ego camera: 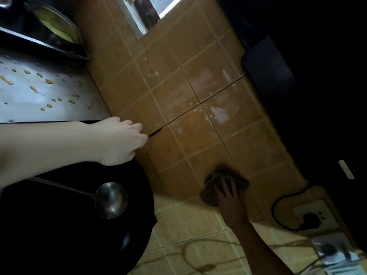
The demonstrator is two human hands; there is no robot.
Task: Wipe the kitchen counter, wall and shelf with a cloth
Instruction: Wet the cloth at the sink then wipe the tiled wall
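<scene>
A crumpled dark cloth (215,187) lies against the orange-brown tiled wall (178,96). My right hand (228,197) presses on it with straight, spread fingers, near the seam where the orange tiles meet paler tiles (178,225). My left hand (121,141) reaches in from the left. It rests at the rim of a black wok (69,235), where the steel stove top (49,92) meets the wall. Its fingers are bent and their tips are hidden. Wet streaks shine on the tiles in the middle of the wall.
A steel ladle (111,199) lies in the wok. Yellow droplets speckle the stove top, and a metal bowl (57,24) of yellow liquid stands beyond it. A wall socket (311,215) with a black plug and looping cable sits right of the cloth. A window (145,10) is at top.
</scene>
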